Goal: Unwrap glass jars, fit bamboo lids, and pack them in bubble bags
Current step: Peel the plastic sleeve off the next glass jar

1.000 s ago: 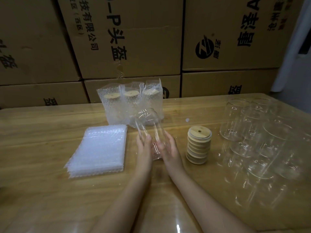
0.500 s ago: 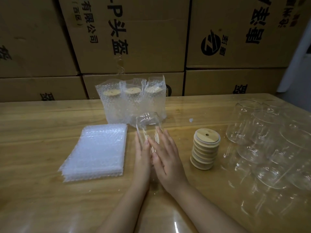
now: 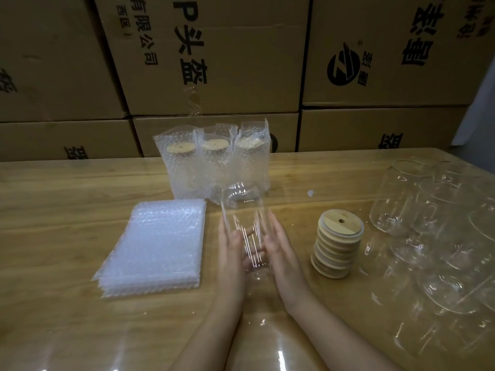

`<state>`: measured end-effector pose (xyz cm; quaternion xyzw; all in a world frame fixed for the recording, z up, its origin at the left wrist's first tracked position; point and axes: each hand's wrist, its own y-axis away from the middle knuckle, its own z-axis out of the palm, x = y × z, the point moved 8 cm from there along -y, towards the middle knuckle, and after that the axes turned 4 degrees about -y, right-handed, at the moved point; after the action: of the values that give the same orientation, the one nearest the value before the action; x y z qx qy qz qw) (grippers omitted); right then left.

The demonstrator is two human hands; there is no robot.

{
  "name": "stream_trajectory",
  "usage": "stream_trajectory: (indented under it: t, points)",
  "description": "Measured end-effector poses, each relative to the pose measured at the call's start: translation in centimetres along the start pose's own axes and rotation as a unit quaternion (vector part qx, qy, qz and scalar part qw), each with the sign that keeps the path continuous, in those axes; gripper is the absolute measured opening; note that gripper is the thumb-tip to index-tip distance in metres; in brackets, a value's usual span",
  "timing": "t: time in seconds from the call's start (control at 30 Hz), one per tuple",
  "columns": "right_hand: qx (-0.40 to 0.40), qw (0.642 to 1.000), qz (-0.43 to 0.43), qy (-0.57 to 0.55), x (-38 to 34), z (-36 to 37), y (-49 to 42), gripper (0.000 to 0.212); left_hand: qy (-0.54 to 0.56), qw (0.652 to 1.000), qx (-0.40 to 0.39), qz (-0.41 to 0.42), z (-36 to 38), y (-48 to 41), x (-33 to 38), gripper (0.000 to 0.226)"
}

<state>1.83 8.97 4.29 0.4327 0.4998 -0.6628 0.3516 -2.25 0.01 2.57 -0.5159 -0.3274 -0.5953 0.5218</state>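
Glass jar (image 3: 242, 210) near the middle of the desk (image 3: 67, 236), mouth up, sandwiched between left grip (image 3: 231, 250) and right grip (image 3: 280, 250). Both spread flat, fingers straight against the glass, nothing curled round it. Cannot tell whether lifted or resting. Likely trouble: slick wall sliding out of mere palm pressure, then dropping, or tipping into the bamboo lids (image 3: 337, 245) just beside or the bagged jars (image 3: 214, 167) behind.

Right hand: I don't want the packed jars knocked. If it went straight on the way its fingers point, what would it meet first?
Probably the rightmost bagged jar behind the glass jar the right hand rests against; depth is unclear.
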Motion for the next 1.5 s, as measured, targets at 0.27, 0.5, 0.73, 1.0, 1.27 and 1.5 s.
stream_trajectory:
  t: [0.27,0.5,0.73,1.0,1.27,1.5]
  points:
    - [0.034,0.992,-0.028,0.115,0.0,0.3,0.8,0.074,-0.063,0.992,0.014,0.112,-0.6,0.0,1.8,0.041]
    - [-0.007,0.893,-0.286,0.347,-3.8,3.1,2.7,0.044,0.094,0.993,-0.028,-0.070,-0.9,-0.8,-0.9,0.056]
    - [-0.045,0.864,-0.331,0.376,-4.3,4.1,3.2,0.033,0.150,0.982,-0.044,-0.102,-0.6,-1.1,-1.3,0.069]
    - [0.047,0.955,-0.193,0.219,-4.0,0.5,1.2,0.045,0.034,0.987,-0.143,-0.070,1.3,-0.5,-0.9,0.047]
    - [0.002,0.999,0.012,-0.044,-0.6,-0.3,-0.1,0.055,0.042,0.996,-0.080,-0.026,0.7,-0.7,-0.7,0.057]
    - [-0.042,0.998,0.052,-0.016,2.0,0.8,0.1,0.073,0.023,1.000,-0.016,-0.011,-0.7,-1.2,-0.4,0.057]
